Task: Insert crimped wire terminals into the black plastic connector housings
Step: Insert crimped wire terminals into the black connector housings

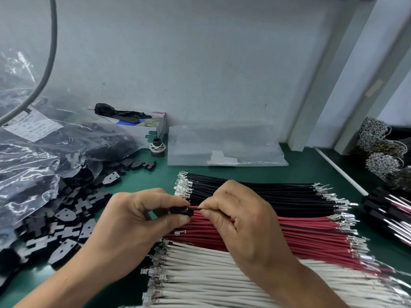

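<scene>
Work surface: a green mat (262, 172) against a pale grey wall (200, 63), with white upright posts (333, 85) at the right. A grey cable (47, 63) hangs at upper left.

Materials: three flat rows of cut wires lie side by side, black wires (266, 194) farthest, red wires (311, 236) in the middle, white wires (211, 278) nearest, each tipped with bright metal terminals. Loose housings (66, 223), black, matt and angular, spill from a crinkled clear bag (29, 156) at left. An empty flat clear bag (224, 145) leans on the wall. A small white box (142, 126) sits beside a black spool (157, 147). Bundled wires (382, 152) with massed terminals sit at far right.

Task item: one housing (180, 211) is pinched between thumb and fingers of the left hand (138, 216), above the red row. The right hand (240, 216) pinches a wire (195, 208) just beside the housing, its end meeting the housing's right face. Wire colour cannot be told.
</scene>
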